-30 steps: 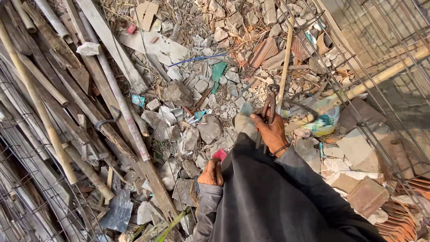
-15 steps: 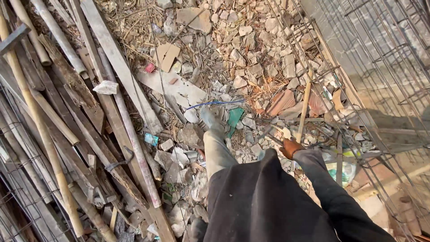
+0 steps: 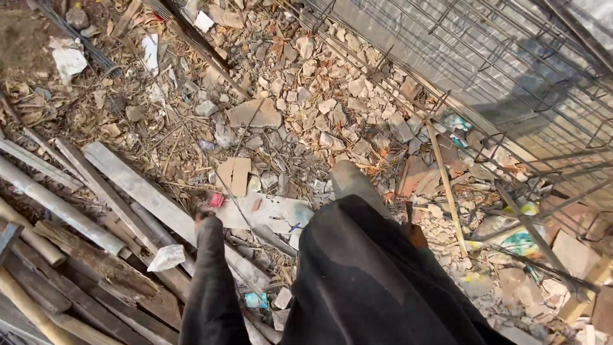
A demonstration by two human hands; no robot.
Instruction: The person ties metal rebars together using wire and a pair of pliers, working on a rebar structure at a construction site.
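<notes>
Underfoot we have rubble ground (image 3: 306,108), a spread of broken brick, pale stone chips, dry straw and scraps of paper, lit by strong sun. Along its left edge lie weathered wooden planks (image 3: 134,191) and round poles (image 3: 57,207), stacked slantwise, some overlapping. Toward the upper right edge a rusty steel mesh cage (image 3: 511,70) stands over a pale concrete face, its bars throwing shadows. A flat piece of cardboard (image 3: 235,174) rests on the chips near the middle, with a small red scrap (image 3: 216,200) just beside the planks.

Our left hand (image 3: 205,220) shows only as a dark tip at the end of the black sleeve (image 3: 211,287), hanging above the planks; we cannot tell how its fingers stand. Our right hand (image 3: 416,235) peeks out at the edge of the dark garment, low right of centre, and a thin dark tool (image 3: 408,211) sticks up from it; the fingers are mostly hidden, so we cannot tell their grip for certain. A long thin stick (image 3: 447,188) lies on the rubble just beside that hand.
</notes>
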